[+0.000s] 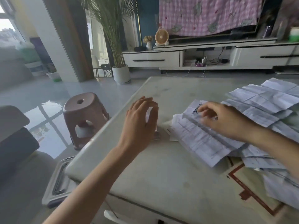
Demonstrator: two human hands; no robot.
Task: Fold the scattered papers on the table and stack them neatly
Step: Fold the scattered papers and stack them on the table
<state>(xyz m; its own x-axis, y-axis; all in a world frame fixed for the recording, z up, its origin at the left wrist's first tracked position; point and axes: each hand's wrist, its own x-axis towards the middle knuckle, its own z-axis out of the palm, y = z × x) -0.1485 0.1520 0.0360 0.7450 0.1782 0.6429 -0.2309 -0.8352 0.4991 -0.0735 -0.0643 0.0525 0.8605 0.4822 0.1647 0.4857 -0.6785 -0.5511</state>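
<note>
Table: pale stone-look tabletop [169, 167] with rounded corners; its left part is bare.
Papers: a loose heap of creased white printed papers [262, 101] covers the right side of the surface, running from the far right edge to the near right corner, sheets overlapping at odd angles.
Top sheet: a long white sheet with fine print and a raised crease [199, 139] lies on the heap's left fringe, nearest the middle of the surface, slanting toward the near edge.
Right hand: the right hand [226, 120] reaches in from the right edge, palm down, with its fingers on the far end of that sheet at the crease. The fingers are blurred, so whether they pinch the paper or only press it cannot be told.
Left hand: the left hand [140, 117] is over the bare surface toward the left edge, well apart from the right hand, with fingers and thumb curved into a C. Something white shows in the gap between them; whether the hand holds it cannot be told.
Mat: a pale mat with dark red lines [252, 196] shows under the papers at the near right corner.
Floor: a pink plastic stool with a hole in its top [84, 113] stands just off the left edge.
Background: a white round planter with tall green fronds [121, 73] stands beyond the far left corner, beside a low white cabinet [152, 59].
</note>
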